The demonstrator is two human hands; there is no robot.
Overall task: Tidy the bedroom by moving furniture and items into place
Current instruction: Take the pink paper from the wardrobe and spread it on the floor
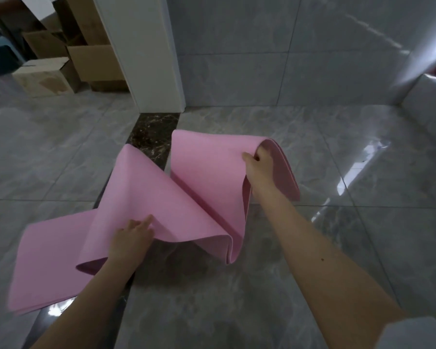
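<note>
Pink mat (186, 187) lies part-folded on grey tile floor (312, 248), centre to 8 o'clock, w/ one fold raised. Right hand (258, 163) at 1 o'clock grips the raised fold's top edge, fingers curled over it, thumb on near side. Left hand (134, 235) at 7 o'clock rests on the lower fold, fingers straight, slightly apart. Cardboard boxes (68, 64) at 10 o'clock past a white door frame (146, 54).
</note>
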